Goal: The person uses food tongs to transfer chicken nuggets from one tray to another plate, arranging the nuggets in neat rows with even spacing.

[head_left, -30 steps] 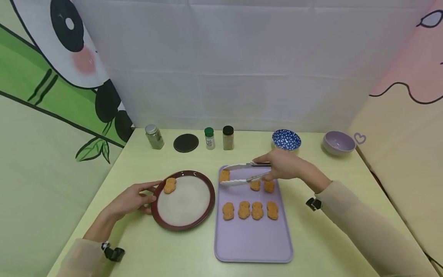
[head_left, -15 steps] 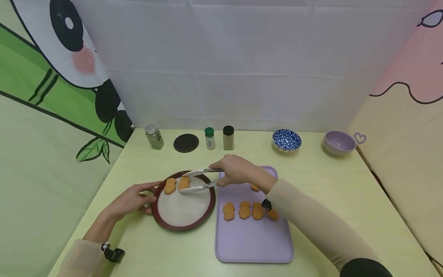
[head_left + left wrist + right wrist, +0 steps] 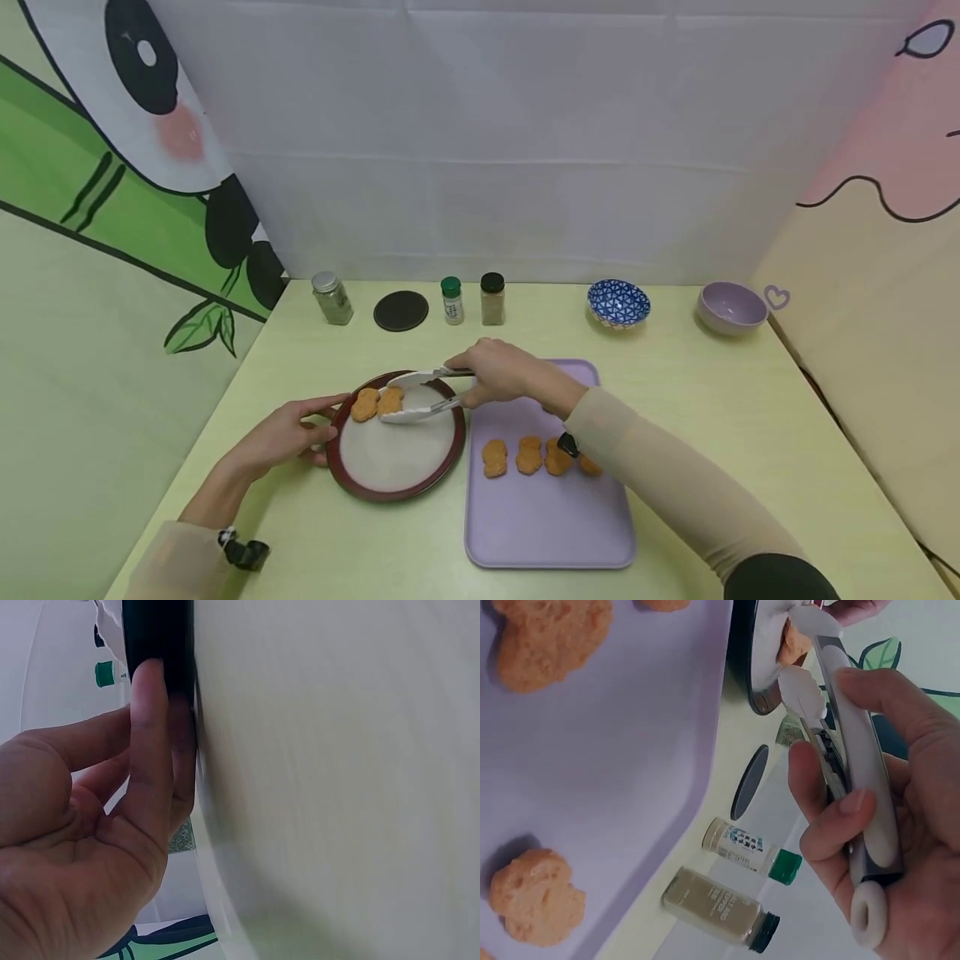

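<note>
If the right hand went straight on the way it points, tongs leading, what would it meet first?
Probably the outer nugget, nearest the left hand, just past the inner nugget between the tongs; depth is unclear, so the plate might come first.

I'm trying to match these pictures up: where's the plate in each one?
Head: the plate lies left of centre.
Left wrist: the plate is a dark edge at the top, left of centre.
Right wrist: at the top, just right of centre, cut off by the frame.
Shared landmark: the green cap.

Rough nuggets (image 3: 529, 456) — smooth tray (image 3: 550, 525) (matt)
</note>
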